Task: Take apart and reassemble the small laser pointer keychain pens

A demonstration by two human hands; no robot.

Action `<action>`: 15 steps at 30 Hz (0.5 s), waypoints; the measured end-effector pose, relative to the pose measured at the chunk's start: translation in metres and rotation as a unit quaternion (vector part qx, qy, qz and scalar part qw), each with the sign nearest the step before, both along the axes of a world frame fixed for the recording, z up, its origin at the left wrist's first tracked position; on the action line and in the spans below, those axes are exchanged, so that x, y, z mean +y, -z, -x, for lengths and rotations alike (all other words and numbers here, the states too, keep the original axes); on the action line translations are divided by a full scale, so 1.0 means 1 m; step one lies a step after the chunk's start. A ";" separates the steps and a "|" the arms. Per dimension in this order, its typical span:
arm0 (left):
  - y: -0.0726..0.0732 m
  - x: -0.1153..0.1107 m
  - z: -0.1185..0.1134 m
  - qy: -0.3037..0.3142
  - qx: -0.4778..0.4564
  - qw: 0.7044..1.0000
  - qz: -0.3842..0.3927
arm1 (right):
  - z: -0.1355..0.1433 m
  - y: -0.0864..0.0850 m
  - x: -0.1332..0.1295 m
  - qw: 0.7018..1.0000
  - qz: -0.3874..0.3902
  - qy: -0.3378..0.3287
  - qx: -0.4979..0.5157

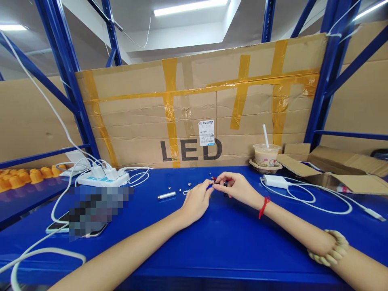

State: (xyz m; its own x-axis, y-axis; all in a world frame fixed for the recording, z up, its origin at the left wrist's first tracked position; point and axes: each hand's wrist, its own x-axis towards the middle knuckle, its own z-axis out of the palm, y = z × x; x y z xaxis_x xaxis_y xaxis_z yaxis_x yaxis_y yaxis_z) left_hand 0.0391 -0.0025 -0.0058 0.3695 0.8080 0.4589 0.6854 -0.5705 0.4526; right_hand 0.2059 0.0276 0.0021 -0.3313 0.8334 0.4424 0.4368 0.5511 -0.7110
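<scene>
My left hand (195, 202) and my right hand (236, 186) meet fingertip to fingertip just above the blue tabletop. Both are closed in a pinch around something small, mostly covered by the fingers, so its kind cannot be made out. A bit of red shows beside the right fingers and a bit of blue at the left fingertips. Left of my left hand lies a silver metal tube (166, 195). Several tiny metal parts are scattered near it, one a small round piece (189, 184). Small dark pieces sit partly hidden under my right hand.
A white power strip (103, 178) with plugs and cables stands at left, phones in front of it. At right are a drink cup (266, 155) with a straw, a white charger (275, 181) with looped cable, and an open carton (348, 184). Taped cardboard (136, 121) walls the back.
</scene>
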 end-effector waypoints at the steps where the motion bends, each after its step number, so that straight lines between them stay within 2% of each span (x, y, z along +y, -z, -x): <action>1: 0.000 0.000 0.000 -0.004 -0.004 1.000 0.003 | 0.000 -0.001 0.000 1.000 -0.004 -0.011 0.009; 8: -0.001 0.000 0.002 -0.001 -0.008 1.000 0.008 | -0.003 -0.004 0.000 0.996 0.013 -0.086 0.034; 12: -0.003 -0.002 0.001 -0.008 0.030 0.999 0.019 | -0.004 -0.001 0.002 0.996 0.019 -0.087 0.026; 15: -0.004 -0.002 0.001 -0.023 0.070 0.997 0.035 | -0.006 0.003 0.006 0.998 -0.003 -0.066 -0.016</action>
